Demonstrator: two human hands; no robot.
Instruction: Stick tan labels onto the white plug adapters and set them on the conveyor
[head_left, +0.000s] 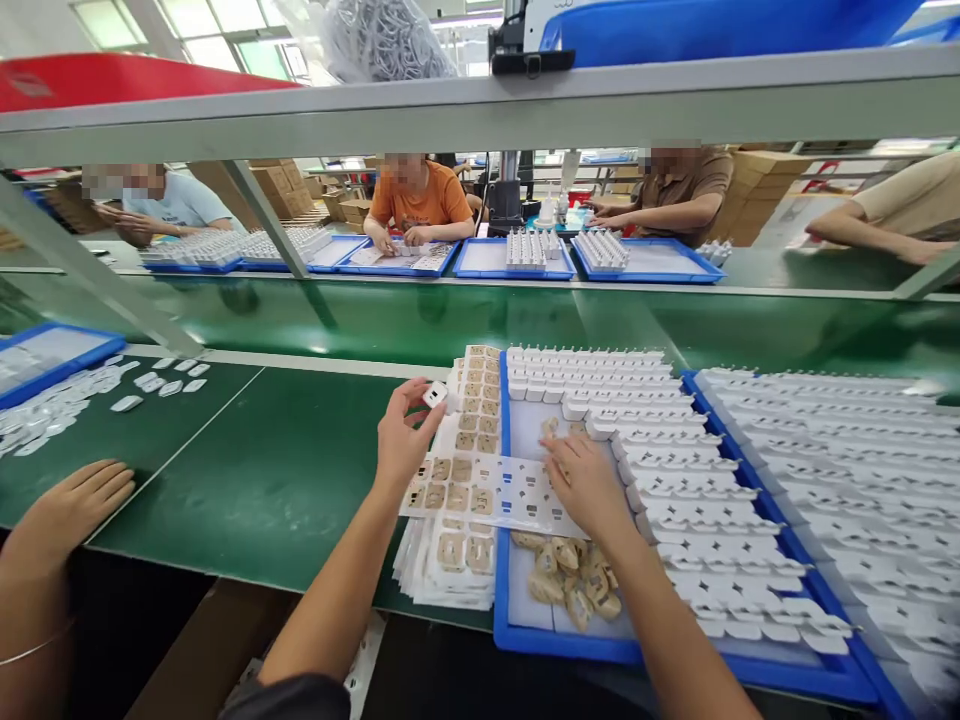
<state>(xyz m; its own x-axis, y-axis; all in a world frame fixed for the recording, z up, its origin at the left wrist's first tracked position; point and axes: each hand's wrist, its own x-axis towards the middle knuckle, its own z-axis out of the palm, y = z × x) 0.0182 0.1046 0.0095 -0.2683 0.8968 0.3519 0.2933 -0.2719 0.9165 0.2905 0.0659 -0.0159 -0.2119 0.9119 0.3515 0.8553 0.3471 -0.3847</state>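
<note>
My left hand [409,435] is closed on a small white charger housing [435,394], holding it up with its slotted face toward me. My right hand [589,480] is over the blue-rimmed tray [504,430], fingers stretched out and slightly apart. Just beyond its fingertips are small tan paper pieces [550,426]. A strip of label sheet [525,497] with cut-outs and tan squares lies partly beneath this hand, across the tray's edge. Beside the tray is a stack of label sheets [450,555]. Rows of white charger housings [697,510] fill the tray's right side.
Crumpled tan pieces [574,580] are piled in the tray's near part. More white housings [847,480] stand in rows farther right. At left, another person's hand [90,495] rests near loose white parts [64,405]. A shelf beam [420,115] crosses overhead; co-workers sit opposite.
</note>
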